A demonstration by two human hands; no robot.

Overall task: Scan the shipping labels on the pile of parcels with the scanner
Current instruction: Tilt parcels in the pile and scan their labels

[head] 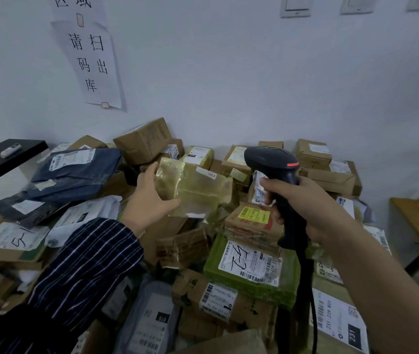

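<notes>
Head view: left hand [149, 198] gripped the near-left edge of a tape-wrapped yellowish parcel [193, 190], holding it tilted above the parcel pile [228, 264] at frame centre, while the right hand [313, 208] at 3 o'clock was closed round the handle of the black scanner [277, 175], its head level with the parcel's right edge and just apart from it. Green parcel [251, 272] with a white shipping label [250, 264] lay at 5 o'clock, dark-blue bag [75, 172] at 9 o'clock, paper sign [89, 62] on the wall at 11 o'clock.
</notes>
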